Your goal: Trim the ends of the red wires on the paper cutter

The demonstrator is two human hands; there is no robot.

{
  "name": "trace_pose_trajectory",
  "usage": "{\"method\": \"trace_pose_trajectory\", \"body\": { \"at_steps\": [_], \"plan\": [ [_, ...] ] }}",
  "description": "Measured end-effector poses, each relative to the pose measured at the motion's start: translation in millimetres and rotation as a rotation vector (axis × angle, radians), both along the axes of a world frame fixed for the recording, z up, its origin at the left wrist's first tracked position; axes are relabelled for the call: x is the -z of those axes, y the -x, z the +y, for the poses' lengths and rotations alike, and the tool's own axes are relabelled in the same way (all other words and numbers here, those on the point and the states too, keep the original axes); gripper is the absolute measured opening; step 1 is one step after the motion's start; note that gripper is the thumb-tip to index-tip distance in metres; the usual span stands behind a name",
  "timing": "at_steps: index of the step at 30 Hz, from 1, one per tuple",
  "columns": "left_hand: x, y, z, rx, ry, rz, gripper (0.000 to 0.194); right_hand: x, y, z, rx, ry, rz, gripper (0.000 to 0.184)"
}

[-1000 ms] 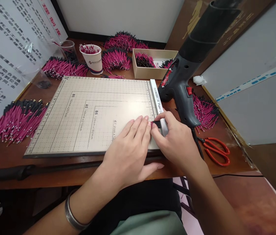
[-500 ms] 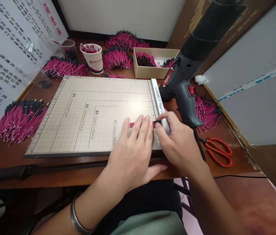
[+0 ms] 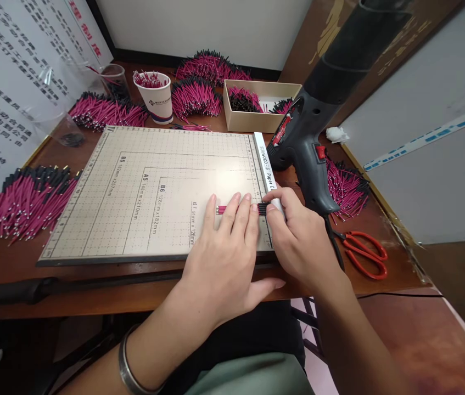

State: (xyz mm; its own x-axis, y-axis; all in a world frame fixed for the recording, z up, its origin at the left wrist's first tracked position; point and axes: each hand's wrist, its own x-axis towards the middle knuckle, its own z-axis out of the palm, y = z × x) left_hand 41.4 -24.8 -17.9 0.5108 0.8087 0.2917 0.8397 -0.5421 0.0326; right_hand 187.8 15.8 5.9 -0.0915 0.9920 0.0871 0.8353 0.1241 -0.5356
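Observation:
A small row of magenta wires with black sleeved ends (image 3: 262,209) lies across the right part of the paper cutter board (image 3: 133,192). My left hand (image 3: 226,241) rests flat over the wires, fingers stretched out, pressing them to the board. Light wire tips stick out left of its fingers. At the black ends, my right hand (image 3: 300,236) is bent inward, its thumb and index finger closed around them beside the cutter's white edge strip (image 3: 265,162). Part of the wires is hidden under my left fingers.
A heat gun (image 3: 308,142) stands right of the board, with red-handled scissors (image 3: 366,252) nearby. Piles of magenta wires (image 3: 30,200) surround the board. Behind it are a paper cup (image 3: 156,101) and an open box (image 3: 252,120). The cutter's black handle (image 3: 13,291) lies along the front.
My right thumb has shifted slightly right, so more of the black ends shows. My left hand stays on the wires. The whole view has moved a little.

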Motion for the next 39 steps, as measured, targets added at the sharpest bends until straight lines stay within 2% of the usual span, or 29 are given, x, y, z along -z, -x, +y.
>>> {"method": "trace_pose_trajectory", "body": {
  "at_steps": [14,23,34,39],
  "plan": [
    [0.7,-3.7,-1.2,-0.021,-0.04,-0.001,0.113,2.0,-0.4,-1.7,0.006,-0.018,-0.012,0.034],
    [-0.2,-1.3,-0.1,0.0,-0.027,0.014,0.111,5.0,-0.8,-1.7,-0.001,-0.043,-0.014,0.034],
    [3.0,2.2,2.2,0.044,-0.056,-0.034,0.106,2.7,2.0,-4.0,-0.018,0.025,-0.076,0.036],
    [6.1,2.3,1.6,0.042,-0.084,-0.062,0.105,2.6,10.8,-3.4,-0.051,0.065,-0.044,0.026]
  ]
}}
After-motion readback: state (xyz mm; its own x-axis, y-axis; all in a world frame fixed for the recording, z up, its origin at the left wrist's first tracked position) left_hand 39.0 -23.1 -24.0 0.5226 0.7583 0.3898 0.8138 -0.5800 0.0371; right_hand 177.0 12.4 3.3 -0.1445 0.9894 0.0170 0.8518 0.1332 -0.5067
